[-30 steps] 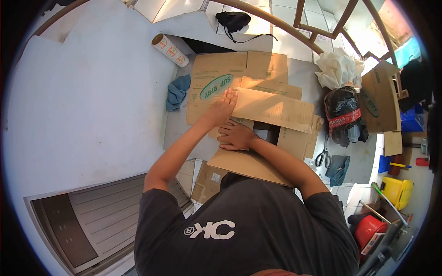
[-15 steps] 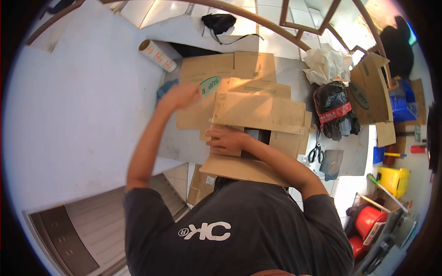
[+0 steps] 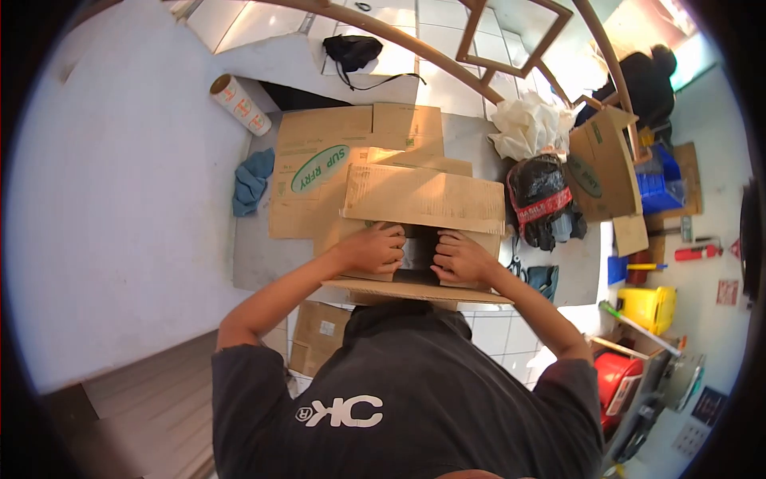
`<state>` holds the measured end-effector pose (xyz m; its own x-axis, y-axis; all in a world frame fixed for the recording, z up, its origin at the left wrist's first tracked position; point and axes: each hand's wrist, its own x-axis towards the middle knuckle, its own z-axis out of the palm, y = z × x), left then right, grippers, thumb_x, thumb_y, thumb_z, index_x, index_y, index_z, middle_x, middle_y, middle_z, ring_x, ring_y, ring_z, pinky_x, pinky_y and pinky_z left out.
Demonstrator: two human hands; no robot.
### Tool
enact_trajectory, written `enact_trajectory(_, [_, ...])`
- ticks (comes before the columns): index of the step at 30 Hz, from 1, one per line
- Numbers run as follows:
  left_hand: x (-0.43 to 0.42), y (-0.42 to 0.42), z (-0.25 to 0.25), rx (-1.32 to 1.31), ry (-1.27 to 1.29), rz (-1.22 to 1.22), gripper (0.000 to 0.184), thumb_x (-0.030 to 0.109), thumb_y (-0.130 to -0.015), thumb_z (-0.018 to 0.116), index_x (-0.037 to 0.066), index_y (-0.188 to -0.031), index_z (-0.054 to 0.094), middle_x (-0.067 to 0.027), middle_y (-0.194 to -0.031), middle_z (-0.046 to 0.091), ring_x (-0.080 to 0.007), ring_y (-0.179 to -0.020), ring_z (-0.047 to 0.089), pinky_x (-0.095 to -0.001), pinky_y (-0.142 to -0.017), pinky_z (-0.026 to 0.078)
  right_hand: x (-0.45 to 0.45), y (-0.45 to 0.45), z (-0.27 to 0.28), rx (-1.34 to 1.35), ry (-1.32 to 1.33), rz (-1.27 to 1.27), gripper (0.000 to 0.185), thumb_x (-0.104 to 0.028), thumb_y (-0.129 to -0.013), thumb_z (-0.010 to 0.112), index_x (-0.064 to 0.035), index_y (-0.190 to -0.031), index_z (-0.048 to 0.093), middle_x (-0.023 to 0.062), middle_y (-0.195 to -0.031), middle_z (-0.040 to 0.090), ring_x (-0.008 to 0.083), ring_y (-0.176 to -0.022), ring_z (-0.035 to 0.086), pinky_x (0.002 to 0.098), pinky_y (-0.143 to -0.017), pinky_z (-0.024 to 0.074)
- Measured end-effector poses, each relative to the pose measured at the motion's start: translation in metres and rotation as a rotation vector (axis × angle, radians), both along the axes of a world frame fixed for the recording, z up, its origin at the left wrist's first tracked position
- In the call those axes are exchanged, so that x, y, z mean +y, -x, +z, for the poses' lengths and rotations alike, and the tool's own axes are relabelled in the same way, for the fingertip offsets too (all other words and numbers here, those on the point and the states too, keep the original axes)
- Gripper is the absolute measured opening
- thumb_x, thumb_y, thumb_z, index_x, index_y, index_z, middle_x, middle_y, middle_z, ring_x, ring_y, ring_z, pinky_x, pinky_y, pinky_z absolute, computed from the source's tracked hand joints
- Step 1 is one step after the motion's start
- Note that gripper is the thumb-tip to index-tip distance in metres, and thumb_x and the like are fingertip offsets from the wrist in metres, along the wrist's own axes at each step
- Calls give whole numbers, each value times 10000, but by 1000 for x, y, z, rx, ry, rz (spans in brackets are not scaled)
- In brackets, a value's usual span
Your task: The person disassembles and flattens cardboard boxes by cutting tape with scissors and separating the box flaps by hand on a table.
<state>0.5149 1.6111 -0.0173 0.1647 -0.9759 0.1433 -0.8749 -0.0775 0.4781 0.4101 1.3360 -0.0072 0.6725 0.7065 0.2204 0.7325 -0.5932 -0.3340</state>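
An open cardboard box (image 3: 423, 195) sits at the near edge of the table, its long flaps spread toward and away from my body. My left hand (image 3: 375, 247) is closed round the edge of the left short flap, fingers curled into the dark opening. Opposite it, my right hand (image 3: 464, 259) grips the right short flap the same way. Between the two hands the box interior shows as a dark gap. Flattened cardboard (image 3: 307, 132) with a green oval print lies beyond the box. The fingertips inside the opening are partly hidden.
A printed roll (image 3: 241, 105) and a blue cloth (image 3: 254, 182) lie at left. To the right are a black-wrapped parcel (image 3: 541, 199), white crumpled wrapping (image 3: 531, 126), scissors (image 3: 515, 266) and another box (image 3: 606, 172). A brown metal railing (image 3: 399, 28) runs behind.
My left hand came down from above the flattened cardboard onto the left flap. My right hand shifted from the left flap to the right one. The view has also moved.
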Motion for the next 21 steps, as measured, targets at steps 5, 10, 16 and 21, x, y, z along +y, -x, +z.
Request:
enact_trajectory(5, [-2, 3, 46, -3, 216, -13, 199, 208, -848, 696, 91, -691, 659, 2, -823, 607, -174, -964, 574, -464, -1009, 358, 2, 1, 32, -74, -215, -14, 265, -170, -790, 755, -71, -640, 560, 61, -714, 514, 263, -785, 571, 419, -932, 518])
enact_trajectory(10, [31, 7, 84, 138, 418, 151, 236, 116, -770, 683, 75, -593, 533, 5, -679, 486, -187, -825, 568, -411, -899, 335, -13, 8, 58, -124, -338, 28, 204, -99, -722, 709, -70, -634, 527, 60, -697, 502, 267, -711, 549, 438, -845, 511])
enact_trajectory(16, [70, 1, 82, 348, 752, 294, 267, 70, -755, 611, 64, -508, 509, -11, -621, 493, -190, -820, 519, -364, -764, 359, -26, 16, 57, -189, -528, 12, 116, -83, -692, 643, -33, -641, 552, 96, -684, 536, 297, -684, 564, 477, -802, 506])
enact_trajectory(21, [104, 14, 52, 764, 1140, 526, 430, 184, -809, 506, 109, -388, 468, -27, -567, 529, -214, -785, 453, -308, -739, 388, -32, 46, 58, -173, -584, -155, 115, -76, -731, 603, -2, -645, 580, 117, -665, 546, 305, -662, 563, 536, -908, 507])
